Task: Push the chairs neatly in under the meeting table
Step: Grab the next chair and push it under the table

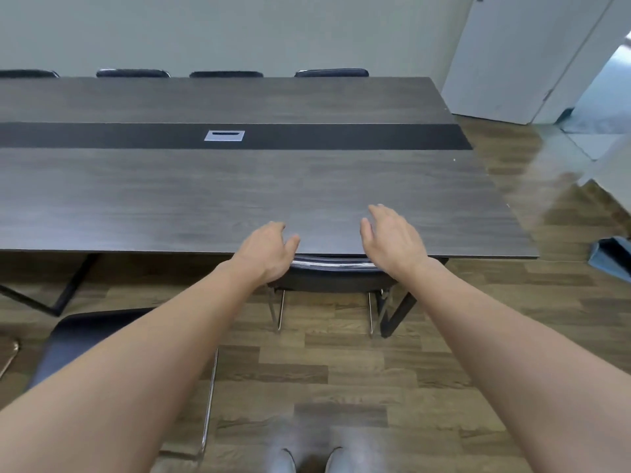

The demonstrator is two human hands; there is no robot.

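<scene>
A long dark wood meeting table (205, 196) fills the middle of the view. A black chair (333, 273) with chrome legs is tucked under its near edge, only the backrest top showing. My left hand (268, 249) hovers over the backrest's left end, fingers loosely curled and holding nothing. My right hand (392, 238) is over the right end with fingers straight, above the table edge. A second black chair (78, 343) stands out from the table at lower left, partly hidden by my left forearm.
Several black chair backs (227, 74) line the table's far side against the wall. A metal cable box (224, 135) sits in the table's dark centre strip. A white door (519, 56) stands at right, a blue-grey bin (613, 257) on the wood floor.
</scene>
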